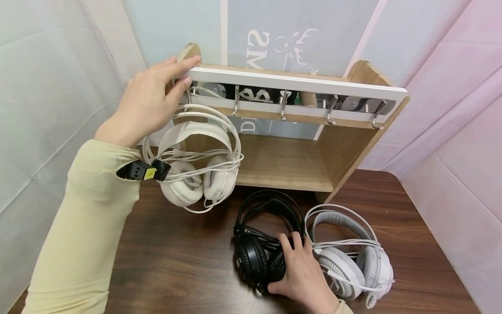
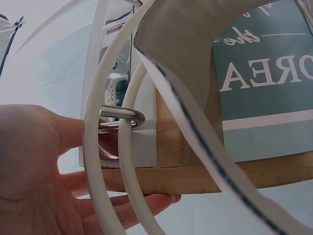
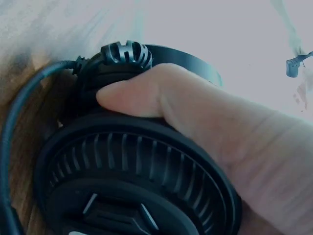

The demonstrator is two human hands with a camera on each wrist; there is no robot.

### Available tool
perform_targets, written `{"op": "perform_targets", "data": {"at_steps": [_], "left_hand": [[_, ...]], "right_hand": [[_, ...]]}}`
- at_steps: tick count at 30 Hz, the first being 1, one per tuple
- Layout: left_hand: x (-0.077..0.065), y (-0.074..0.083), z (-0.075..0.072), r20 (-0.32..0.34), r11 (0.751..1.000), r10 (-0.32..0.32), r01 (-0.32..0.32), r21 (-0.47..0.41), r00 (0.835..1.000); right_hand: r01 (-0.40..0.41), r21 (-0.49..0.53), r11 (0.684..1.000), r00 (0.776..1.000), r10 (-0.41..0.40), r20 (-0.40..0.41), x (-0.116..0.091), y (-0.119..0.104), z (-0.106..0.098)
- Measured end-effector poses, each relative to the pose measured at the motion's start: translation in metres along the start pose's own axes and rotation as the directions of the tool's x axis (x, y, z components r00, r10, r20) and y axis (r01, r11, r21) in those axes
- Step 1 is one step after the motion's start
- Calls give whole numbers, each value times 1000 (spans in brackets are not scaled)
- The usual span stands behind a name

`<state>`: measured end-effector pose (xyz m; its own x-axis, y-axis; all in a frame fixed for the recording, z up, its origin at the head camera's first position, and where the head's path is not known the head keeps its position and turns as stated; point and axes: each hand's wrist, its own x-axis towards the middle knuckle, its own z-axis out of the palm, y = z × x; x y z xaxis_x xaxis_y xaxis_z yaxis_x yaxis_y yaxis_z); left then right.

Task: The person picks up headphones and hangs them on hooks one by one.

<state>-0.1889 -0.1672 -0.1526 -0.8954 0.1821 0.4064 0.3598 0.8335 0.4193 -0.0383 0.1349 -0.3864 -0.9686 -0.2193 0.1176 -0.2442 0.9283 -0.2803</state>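
My left hand (image 1: 147, 102) grips the left end of a wooden rack's white hook rail (image 1: 298, 79), thumb in front and fingers over the top edge. White headphones (image 1: 217, 181) with a bundled cord hang from the leftmost hook, just below that hand. Their band (image 2: 92, 132) passes over the metal hook (image 2: 128, 113) in the left wrist view. On the table, my right hand (image 1: 303, 277) holds black headphones (image 1: 251, 257) by the right ear cup. In the right wrist view its thumb (image 3: 132, 98) presses between the black cups.
White and grey headphones (image 1: 341, 270) lie on the brown table (image 1: 172, 270) right of the black pair. Several metal hooks (image 1: 284, 107) line the rail. Beneath it is the rack's wooden shelf (image 1: 282, 170). Pale curtains (image 1: 474, 87) enclose the sides.
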Motion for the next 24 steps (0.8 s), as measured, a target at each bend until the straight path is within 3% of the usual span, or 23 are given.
{"op": "perform_targets", "data": {"at_steps": [10, 24], "left_hand": [[-1, 1, 0, 1, 1000, 1, -1, 3, 1000], [0, 1, 0, -7, 1000, -1, 1, 7, 1000]], "right_hand": [[14, -22, 1000, 991, -17, -130, -11, 1, 8], [6, -37, 999, 988, -12, -157, -18, -4, 11]]}}
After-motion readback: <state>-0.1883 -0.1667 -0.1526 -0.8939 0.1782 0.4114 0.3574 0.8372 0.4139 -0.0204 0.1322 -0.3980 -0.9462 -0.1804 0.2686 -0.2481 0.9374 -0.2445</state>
